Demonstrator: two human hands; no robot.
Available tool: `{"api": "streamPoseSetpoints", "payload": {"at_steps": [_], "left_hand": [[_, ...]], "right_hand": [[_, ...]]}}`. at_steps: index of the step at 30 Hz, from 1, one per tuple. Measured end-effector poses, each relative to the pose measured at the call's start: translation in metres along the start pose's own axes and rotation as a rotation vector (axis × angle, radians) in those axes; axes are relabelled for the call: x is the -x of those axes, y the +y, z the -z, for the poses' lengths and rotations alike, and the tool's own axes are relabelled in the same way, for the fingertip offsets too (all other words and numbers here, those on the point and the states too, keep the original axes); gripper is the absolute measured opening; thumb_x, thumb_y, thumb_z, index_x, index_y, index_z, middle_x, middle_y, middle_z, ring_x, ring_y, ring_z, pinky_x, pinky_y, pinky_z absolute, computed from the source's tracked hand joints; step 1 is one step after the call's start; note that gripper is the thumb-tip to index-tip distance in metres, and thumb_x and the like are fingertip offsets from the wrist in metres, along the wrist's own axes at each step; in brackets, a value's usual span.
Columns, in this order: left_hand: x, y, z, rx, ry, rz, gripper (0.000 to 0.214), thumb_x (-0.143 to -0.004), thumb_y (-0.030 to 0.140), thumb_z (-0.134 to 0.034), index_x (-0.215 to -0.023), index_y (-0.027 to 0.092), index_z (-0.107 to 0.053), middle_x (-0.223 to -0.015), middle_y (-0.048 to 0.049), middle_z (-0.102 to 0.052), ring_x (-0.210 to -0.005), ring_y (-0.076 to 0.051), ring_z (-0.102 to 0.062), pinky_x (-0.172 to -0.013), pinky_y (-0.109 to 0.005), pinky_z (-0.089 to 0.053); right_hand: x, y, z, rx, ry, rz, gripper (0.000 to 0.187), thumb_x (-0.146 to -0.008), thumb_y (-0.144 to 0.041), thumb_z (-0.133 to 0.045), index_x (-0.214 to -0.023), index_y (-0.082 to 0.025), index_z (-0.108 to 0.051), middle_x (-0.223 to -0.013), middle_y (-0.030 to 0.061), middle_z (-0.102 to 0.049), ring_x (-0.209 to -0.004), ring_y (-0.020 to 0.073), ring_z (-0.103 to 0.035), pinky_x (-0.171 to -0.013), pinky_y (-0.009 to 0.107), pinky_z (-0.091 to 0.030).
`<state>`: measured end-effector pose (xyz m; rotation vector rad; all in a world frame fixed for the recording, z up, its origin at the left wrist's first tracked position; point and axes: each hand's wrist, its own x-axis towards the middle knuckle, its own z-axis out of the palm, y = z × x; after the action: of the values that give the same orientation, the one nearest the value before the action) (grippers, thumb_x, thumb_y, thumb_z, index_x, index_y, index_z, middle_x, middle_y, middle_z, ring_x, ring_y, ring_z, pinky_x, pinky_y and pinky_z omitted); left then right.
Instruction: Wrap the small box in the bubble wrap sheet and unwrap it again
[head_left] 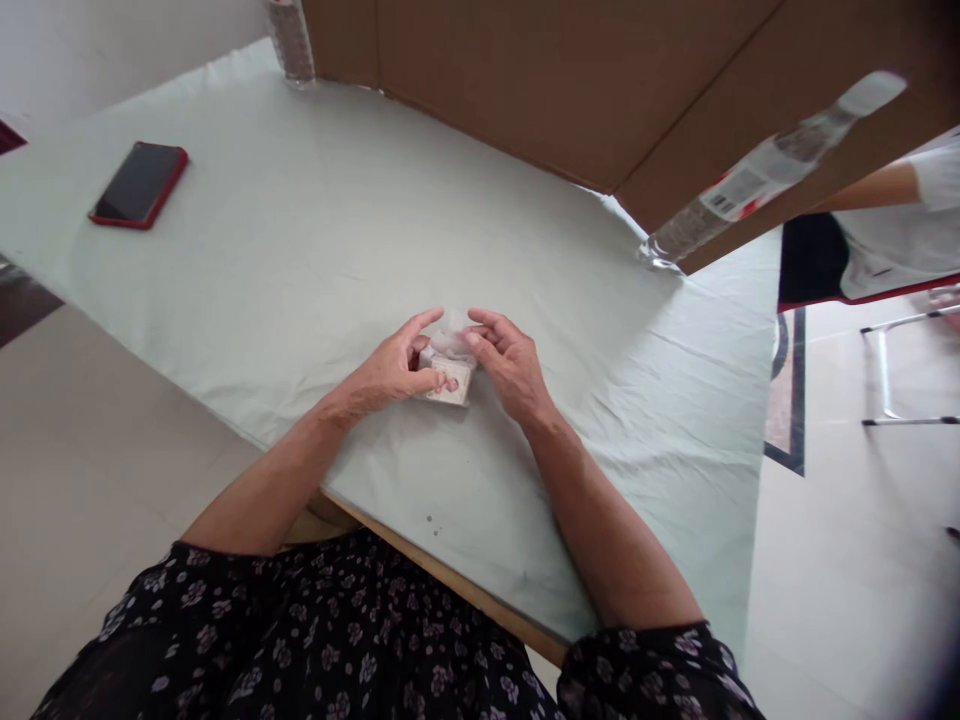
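Pale, probably card, the light, dentable small box (453, 390) is at the surface (337, 230), between the left hand (384, 370) and right hand (516, 368). Left fingers half-curl, holding its side; right fingers bend near slippery-looking plastic (448, 342), grip unclear. The stiffer sides suit holding.

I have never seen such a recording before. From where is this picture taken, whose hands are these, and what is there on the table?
There is no machine here. A camera on the person's head looks forward and down, so these are the wearer's own bare hands. The left hand holds a small pale box; the right hand is at the whitish film beside it. On the green cloth lie a red-edged phone and, by the brown cardboard, two clear bottles. Another person's arm shows at right.
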<state>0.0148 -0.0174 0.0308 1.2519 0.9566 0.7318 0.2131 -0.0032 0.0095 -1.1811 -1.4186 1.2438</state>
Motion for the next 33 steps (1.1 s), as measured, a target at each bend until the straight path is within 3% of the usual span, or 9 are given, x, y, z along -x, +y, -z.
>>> {"api": "streamPoseSetpoints", "payload": {"at_steps": [7, 12, 16, 23, 28, 33], "left_hand": [[0.000, -0.004, 0.004, 0.005, -0.038, -0.011, 0.098, -0.077, 0.032, -0.075, -0.160, 0.021, -0.025, -0.110, -0.0078, -0.068, -0.096, -0.019, -0.068, -0.083, -0.032, -0.051], [-0.001, -0.004, 0.006, -0.020, -0.043, -0.010, 0.096, -0.078, 0.032, -0.074, -0.160, 0.022, -0.025, -0.111, -0.0076, -0.068, -0.096, -0.020, -0.068, -0.084, -0.033, -0.051], [-0.002, -0.003, 0.007, -0.018, -0.032, -0.005, 0.097, -0.076, 0.033, -0.075, -0.160, 0.019, -0.027, -0.112, -0.0086, -0.067, -0.097, -0.020, -0.067, -0.086, -0.035, -0.051], [-0.006, -0.010, 0.010, 0.001, -0.042, -0.033, 0.085, -0.079, 0.037, -0.076, -0.153, 0.015, -0.040, -0.121, -0.0125, -0.066, -0.107, -0.022, -0.064, -0.089, -0.034, -0.051], [-0.006, -0.012, 0.010, 0.013, -0.056, -0.055, 0.068, -0.084, 0.039, -0.073, -0.144, 0.017, -0.052, -0.116, -0.0101, -0.069, -0.102, -0.020, -0.065, -0.088, -0.033, -0.050], [-0.006, -0.014, 0.007, -0.078, -0.021, -0.087, 0.064, -0.088, 0.044, -0.066, -0.143, 0.014, -0.053, -0.112, -0.0093, -0.071, -0.100, -0.019, -0.064, -0.090, -0.034, -0.049]], "right_hand": [[-0.024, -0.006, -0.005, 0.002, 0.106, 0.047, 0.047, -0.079, -0.051, -0.077, -0.114, -0.022, -0.064, -0.093, 0.0029, -0.071, -0.085, 0.0182, -0.068, -0.084, 0.037, -0.058], [-0.023, -0.015, -0.003, 0.026, 0.074, 0.066, 0.040, -0.080, -0.047, -0.076, -0.110, -0.024, -0.066, -0.096, 0.0027, -0.069, -0.092, 0.0184, -0.068, -0.090, 0.038, -0.056], [-0.018, -0.022, -0.004, 0.035, 0.061, 0.071, 0.035, -0.080, -0.041, -0.076, -0.110, -0.023, -0.067, -0.089, 0.0007, -0.068, -0.084, 0.0167, -0.066, -0.083, 0.036, -0.056], [0.009, -0.030, -0.011, 0.251, 0.144, 0.252, 0.021, -0.084, -0.026, -0.065, -0.105, -0.025, -0.070, -0.087, -0.0014, -0.072, -0.085, 0.0161, -0.068, -0.084, 0.036, -0.052], [0.033, -0.025, -0.016, 0.496, 0.209, 0.422, 0.022, -0.087, -0.019, -0.063, -0.106, -0.027, -0.069, -0.088, -0.0015, -0.076, -0.091, 0.0195, -0.069, -0.091, 0.040, -0.049], [0.040, -0.014, -0.016, 0.705, 0.245, 0.597, 0.027, -0.091, -0.014, -0.059, -0.112, -0.028, -0.068, -0.090, 0.0006, -0.078, -0.093, 0.0214, -0.071, -0.090, 0.041, -0.048]]}}
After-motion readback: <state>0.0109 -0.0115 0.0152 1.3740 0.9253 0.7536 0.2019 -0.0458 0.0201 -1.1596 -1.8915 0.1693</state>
